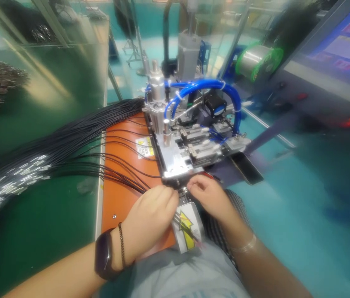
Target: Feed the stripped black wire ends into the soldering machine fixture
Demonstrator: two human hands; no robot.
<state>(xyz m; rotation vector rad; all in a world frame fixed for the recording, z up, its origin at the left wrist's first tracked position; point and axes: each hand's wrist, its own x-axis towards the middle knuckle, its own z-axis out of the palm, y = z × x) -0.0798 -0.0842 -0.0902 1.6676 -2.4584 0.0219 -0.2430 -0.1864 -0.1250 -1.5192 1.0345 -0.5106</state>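
My left hand (153, 215) is closed around a few thin black cables (125, 180) at the front of the machine (175, 161). Their stripped ends stick out below the palm, over a white plate with a yellow warning arrow (185, 225). Close by on the right, my right hand (210, 194) has its fingers curled into a pinch at the machine's front edge. Whatever lies between those fingertips is too small or hidden to make out. A small metal fitting (183, 190) shows between the two hands.
A thick bundle of black cables (69, 128) runs left from the orange tabletop (128, 142), near silver-tipped ends (16, 178). Blue air hoses (206, 85) arch over the machine. A dark phone-like slab (246, 167) lies at right; a green wire spool (258, 62) stands behind.
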